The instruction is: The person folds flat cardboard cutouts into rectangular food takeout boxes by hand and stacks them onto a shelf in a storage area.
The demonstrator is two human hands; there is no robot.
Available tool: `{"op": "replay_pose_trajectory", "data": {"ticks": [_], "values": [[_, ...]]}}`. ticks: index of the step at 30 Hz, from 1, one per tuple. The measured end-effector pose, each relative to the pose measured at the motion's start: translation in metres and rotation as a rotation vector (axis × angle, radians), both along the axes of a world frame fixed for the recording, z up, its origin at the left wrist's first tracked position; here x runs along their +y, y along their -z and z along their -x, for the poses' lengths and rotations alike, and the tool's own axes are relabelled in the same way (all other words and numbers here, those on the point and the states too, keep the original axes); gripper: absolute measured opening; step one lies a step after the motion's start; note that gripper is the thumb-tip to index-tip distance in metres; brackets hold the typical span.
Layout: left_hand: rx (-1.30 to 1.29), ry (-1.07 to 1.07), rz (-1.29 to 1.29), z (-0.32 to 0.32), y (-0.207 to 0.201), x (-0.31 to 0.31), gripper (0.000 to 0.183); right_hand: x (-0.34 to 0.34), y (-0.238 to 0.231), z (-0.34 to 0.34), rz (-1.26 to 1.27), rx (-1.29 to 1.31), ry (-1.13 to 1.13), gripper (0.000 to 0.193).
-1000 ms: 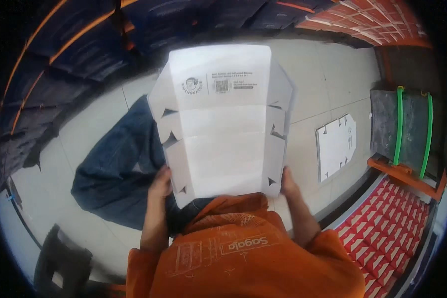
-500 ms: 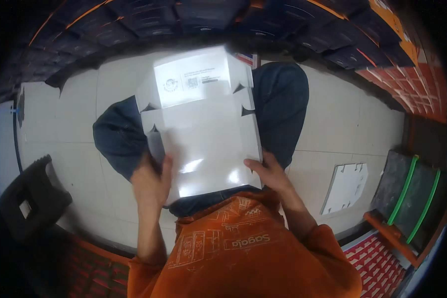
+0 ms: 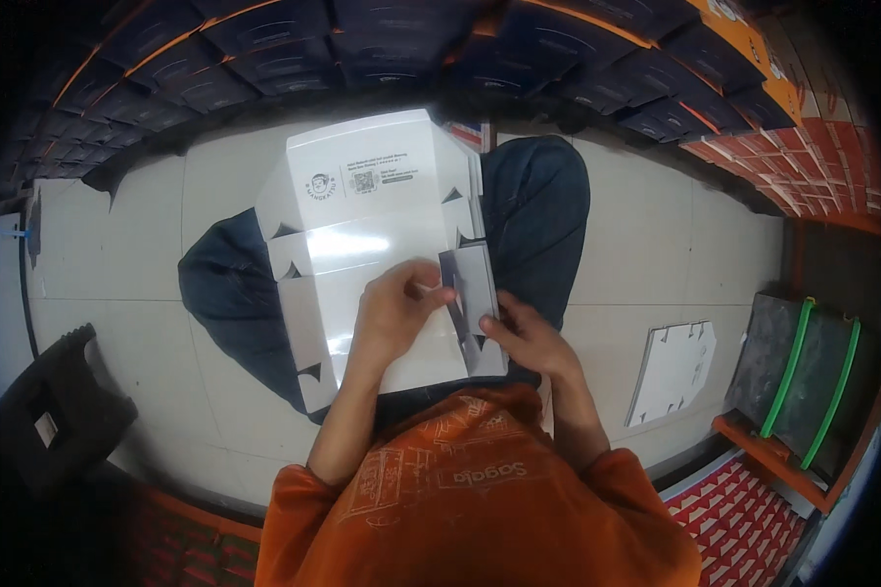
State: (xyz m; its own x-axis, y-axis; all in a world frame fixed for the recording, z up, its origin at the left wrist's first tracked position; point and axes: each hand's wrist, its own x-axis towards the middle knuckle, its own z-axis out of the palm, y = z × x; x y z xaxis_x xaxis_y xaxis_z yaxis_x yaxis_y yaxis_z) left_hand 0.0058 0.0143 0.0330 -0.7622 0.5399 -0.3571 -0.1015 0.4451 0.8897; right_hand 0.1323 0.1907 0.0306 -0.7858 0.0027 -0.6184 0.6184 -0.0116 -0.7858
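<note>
A white die-cut cardboard box blank (image 3: 392, 220) lies across my lap, with more sheets showing beneath its right edge. Its right side flap (image 3: 475, 284) is bent up and shows a greyish face. My left hand (image 3: 398, 308) reaches over the glossy middle panel, fingers curled and thumb pinching the inner edge of that flap. From the outer side, my right hand (image 3: 533, 338) grips the same flap near its lower part, thumb on top and the other fingers partly hidden behind the cardboard.
Stacked dark blue boxes (image 3: 392, 44) line the far side, with red-and-white stacks (image 3: 803, 166) at far right. Another pile of white blanks (image 3: 671, 372) lies on the tiled floor at right, beside a dark crate with green straps (image 3: 788, 367). A black plastic stool (image 3: 64, 411) stands left.
My left hand has left the blank's left edge and crossed right to the right flap, which is now bent up. The blank has shifted slightly left.
</note>
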Motion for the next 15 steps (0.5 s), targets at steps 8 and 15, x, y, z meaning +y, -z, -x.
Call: {"op": "replay_pose_trajectory", "data": {"ticks": [8, 15], "values": [[-0.530, -0.028, -0.366, 0.006, 0.001, -0.035, 0.024, -0.018, -0.026, 0.011, -0.385, -0.053, 0.073, 0.049], [-0.437, -0.006, -0.417, -0.006, -0.011, -0.015, 0.021, -0.025, -0.068, 0.003, -0.212, 0.541, 0.265, 0.072]]}}
